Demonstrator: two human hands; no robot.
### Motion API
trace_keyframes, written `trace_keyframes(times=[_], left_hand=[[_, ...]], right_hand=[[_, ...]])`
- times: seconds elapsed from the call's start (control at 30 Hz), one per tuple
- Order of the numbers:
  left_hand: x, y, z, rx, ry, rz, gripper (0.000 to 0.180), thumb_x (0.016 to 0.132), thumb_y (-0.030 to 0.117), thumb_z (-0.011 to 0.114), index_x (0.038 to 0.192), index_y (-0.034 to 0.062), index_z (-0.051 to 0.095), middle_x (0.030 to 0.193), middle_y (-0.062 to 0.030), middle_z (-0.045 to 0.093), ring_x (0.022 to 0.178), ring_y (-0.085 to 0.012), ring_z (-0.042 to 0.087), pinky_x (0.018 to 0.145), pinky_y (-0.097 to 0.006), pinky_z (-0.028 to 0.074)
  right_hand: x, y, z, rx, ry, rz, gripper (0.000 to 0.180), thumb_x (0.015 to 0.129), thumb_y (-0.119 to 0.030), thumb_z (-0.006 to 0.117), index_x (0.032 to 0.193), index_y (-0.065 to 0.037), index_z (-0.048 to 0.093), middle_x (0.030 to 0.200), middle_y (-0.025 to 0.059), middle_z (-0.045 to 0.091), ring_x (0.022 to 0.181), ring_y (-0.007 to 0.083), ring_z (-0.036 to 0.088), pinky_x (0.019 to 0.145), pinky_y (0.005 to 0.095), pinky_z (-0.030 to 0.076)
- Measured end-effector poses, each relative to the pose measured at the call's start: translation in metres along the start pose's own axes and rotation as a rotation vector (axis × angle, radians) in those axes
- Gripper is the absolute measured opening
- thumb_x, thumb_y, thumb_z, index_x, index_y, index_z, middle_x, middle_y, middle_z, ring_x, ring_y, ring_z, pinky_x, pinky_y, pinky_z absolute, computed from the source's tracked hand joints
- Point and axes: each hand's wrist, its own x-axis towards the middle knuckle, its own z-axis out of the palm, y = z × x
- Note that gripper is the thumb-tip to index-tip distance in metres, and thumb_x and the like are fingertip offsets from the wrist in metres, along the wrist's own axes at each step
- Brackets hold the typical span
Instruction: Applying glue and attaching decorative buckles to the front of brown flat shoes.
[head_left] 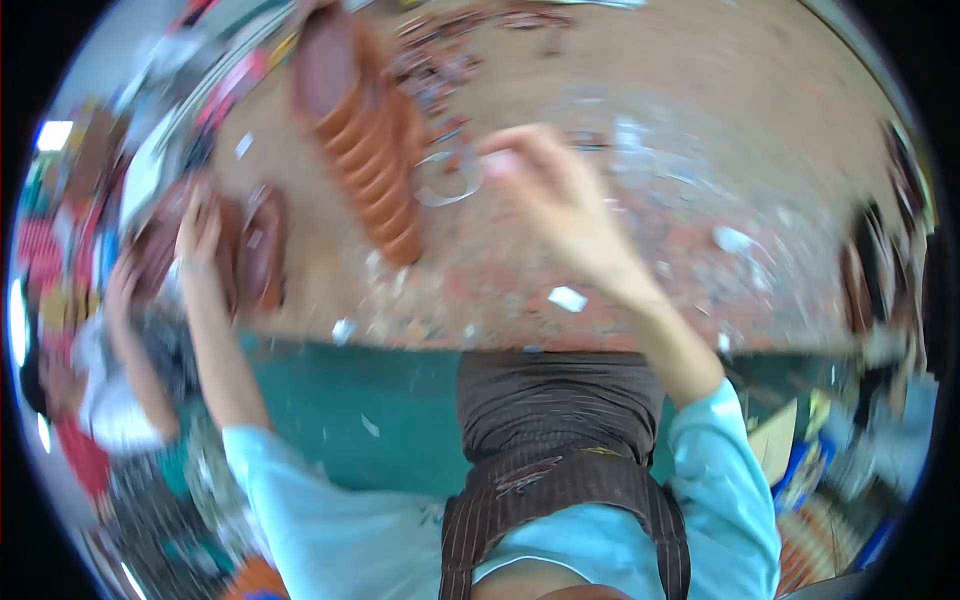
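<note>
At the left, my left hand [200, 228] reaches over a brown shoe sole [160, 245], its fingers stretched out and apart against it. Blur hides whether it grips the piece. A narrower brown sole [263, 245] lies just right of that hand. Above the bench's middle, my right hand [565, 205] is raised with thumb and fingers drawn together. What they pinch, if anything, is too smeared to make out. Left of its fingertips lies a pale, clear ring [447, 180], perhaps a tape roll. Between my hands runs an overlapping row of tan-brown shoe pieces [370, 165].
A co-worker's hand [120, 290] rests beside the brown sole at the left. Small brown strips [440, 60] are heaped at the back. White scraps [568, 299] dot the worn bench top [700, 110]. Dark shoes [870, 265] stand along the right edge.
</note>
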Motion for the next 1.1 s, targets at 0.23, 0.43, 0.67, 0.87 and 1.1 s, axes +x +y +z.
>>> trace_keyframes(times=[0.23,0.43,0.67,0.87,1.1], left_hand=[[0.002,-0.112,0.009,1.28,-0.338,0.495,0.048,0.091,0.024,0.055,0.131,0.0,0.043,0.132,-0.0197,0.046,0.118,-0.0324,0.047,0.1,-0.043,0.037],[-0.005,-0.132,0.051,1.468,-0.151,0.499,0.061,0.085,0.036,0.056,0.132,0.0014,0.039,0.131,-0.0208,0.044,0.115,-0.0356,0.047,0.095,-0.048,0.038],[-0.132,-0.096,-0.111,1.774,0.326,0.411,0.075,0.079,0.051,0.057,0.133,0.003,0.035,0.129,-0.022,0.043,0.111,-0.0393,0.047,0.09,-0.055,0.039],[-0.182,-0.102,-0.09,2.007,0.864,0.284,0.088,0.073,0.063,0.058,0.134,0.0044,0.032,0.128,-0.023,0.041,0.108,-0.0425,0.048,0.085,-0.061,0.039],[-0.232,-0.119,-0.013,2.301,0.449,0.457,0.073,0.078,0.055,0.059,0.117,-0.005,0.045,0.121,-0.0342,0.039,0.102,-0.0503,0.046,0.081,-0.059,0.041]], right_hand=[[-0.077,0.004,-0.07,-0.215,0.046,-0.227,0.012,0.083,-0.01,0.062,0.092,-0.001,0.061,0.086,0.0119,0.063,0.082,0.027,0.062,0.072,0.035,0.05],[-0.206,0.018,-0.235,-1.073,0.679,0.093,0.02,0.075,-0.01,0.062,0.096,-0.006,0.063,0.093,0.013,0.064,0.091,0.0311,0.06,0.078,0.0396,0.049],[-0.267,0.051,-0.495,-1.722,0.857,0.874,0.09,0.063,-0.01,0.071,0.14,-0.006,0.024,0.143,0.0267,0.022,0.132,0.0413,0.026,0.108,0.0507,0.024],[-0.25,0.087,-0.633,-1.743,0.658,0.843,0.127,0.051,-0.021,0.084,0.147,-0.02,0.002,0.15,0.0235,0.008,0.139,0.0397,0.011,0.106,0.0582,0.022],[-0.253,0.096,-0.66,-1.698,0.542,0.847,0.125,0.049,-0.028,0.084,0.147,-0.016,0.008,0.136,0.0166,0.04,0.126,0.0333,0.039,0.097,0.052,0.037]])
